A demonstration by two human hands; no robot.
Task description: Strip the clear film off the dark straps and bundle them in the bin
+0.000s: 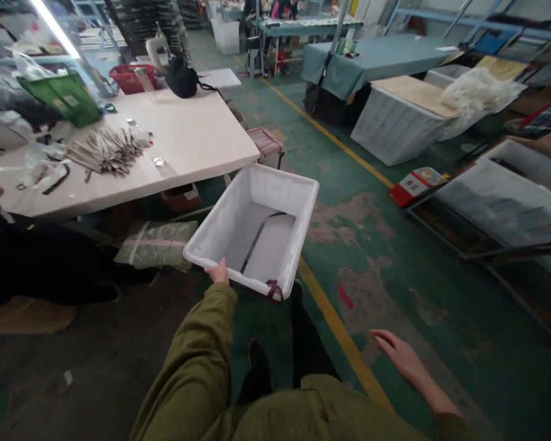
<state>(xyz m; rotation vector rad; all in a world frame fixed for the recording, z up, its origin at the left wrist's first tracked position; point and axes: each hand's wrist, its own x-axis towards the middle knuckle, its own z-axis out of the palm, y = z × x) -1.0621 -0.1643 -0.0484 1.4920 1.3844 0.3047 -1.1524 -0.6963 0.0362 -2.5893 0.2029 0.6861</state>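
My left hand (218, 271) grips the near rim of a white plastic tub (243, 220), which hangs tilted in front of me. A dark strap-like strip (262, 236) lies along the tub's inside bottom. Tied at the rim's near right corner is a dark reddish cord (274, 290). My right hand (397, 352) hangs free over the floor to the right, apart from the tub, with its fingers stretched out and nothing in them.
A white table (197, 128) at the left bears a pile of beige strips (105, 150), a green bag (62, 95) and a black cap (181, 76). Beneath it is a wrapped bundle (158, 245). Bins on a rack (509, 184) stand right. A person's dark clothing (41, 257) shows left.
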